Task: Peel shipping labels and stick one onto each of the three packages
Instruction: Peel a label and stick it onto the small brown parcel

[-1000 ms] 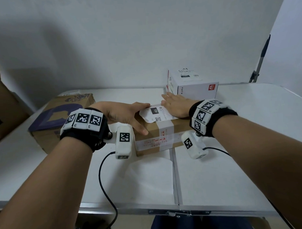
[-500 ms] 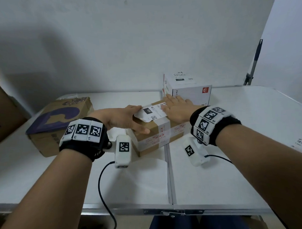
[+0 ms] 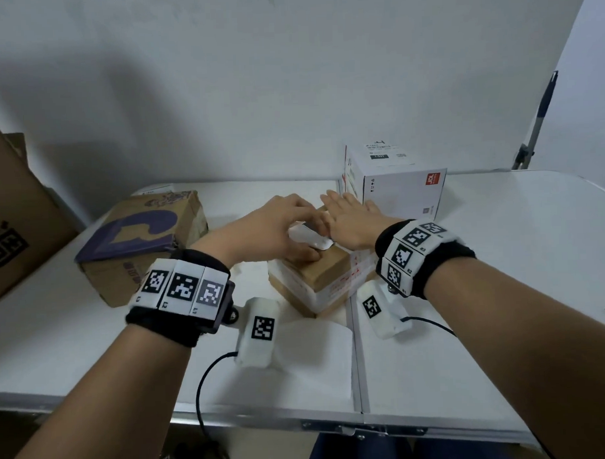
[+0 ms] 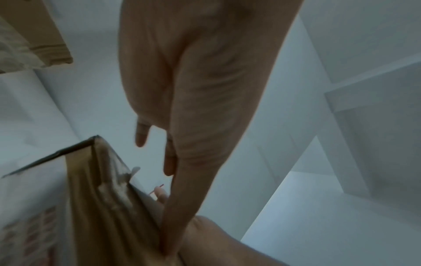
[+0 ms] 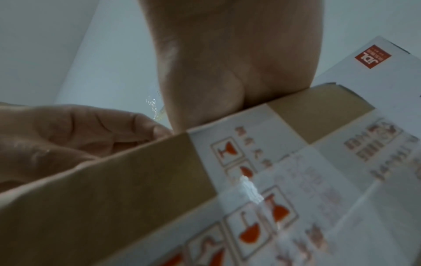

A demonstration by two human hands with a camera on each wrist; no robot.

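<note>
Here, a shipping label (image 3: 310,236) is pressed onto the brown package (image 3: 321,280) by both hands. Left hand (image 3: 277,230) fingers are curled on it; right hand (image 3: 350,220) is laid flat, fingers straight.

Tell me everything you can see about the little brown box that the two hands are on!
The small brown box looks like cardboard, wrapped with white tape printed with red glass symbols. It sits on the white table, turned cornerwise, just in front of a white box. A white label lies on its top. The left hand touches the label and the box's near edge; the right hand lies flat on top.
</note>
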